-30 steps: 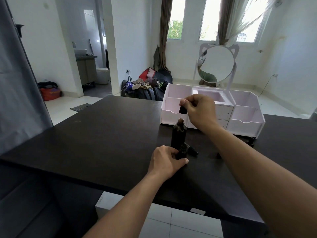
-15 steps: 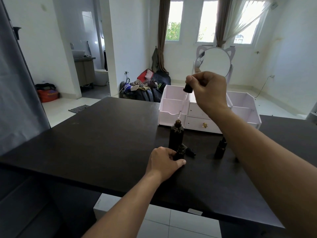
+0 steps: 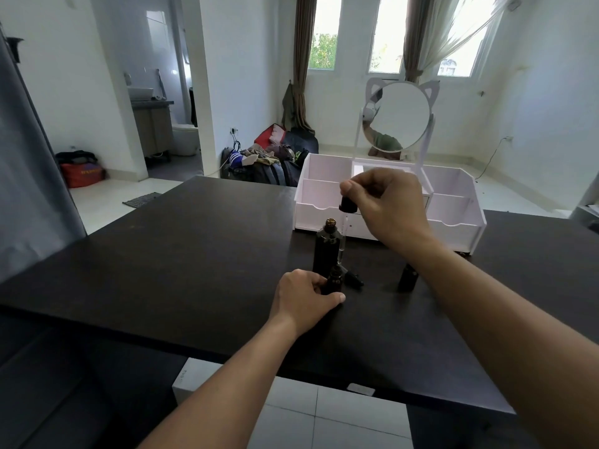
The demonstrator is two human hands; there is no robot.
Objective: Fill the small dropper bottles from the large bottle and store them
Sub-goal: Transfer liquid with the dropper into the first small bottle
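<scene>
Left hand (image 3: 301, 299) low, gripping; right hand (image 3: 385, 205) raised, pinching.

Dark amber large bottle (image 3: 326, 251) (black-capped dropper (image 3: 347, 207)), near-black table (image 3: 162, 270), white organizer (image 3: 453, 222), all unpatterned.

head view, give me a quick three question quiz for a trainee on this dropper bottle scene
1. True or false: the large bottle is open.
2. What does the right hand hold? A) a dropper B) a spoon C) a cloth
3. Which hand steadies the small bottle on the table?

Key
1. True: its neck is uncapped.
2. A: the hand pinches the dropper cap, with the glass tube hanging beside the large bottle's neck.
3. The left hand.
</scene>
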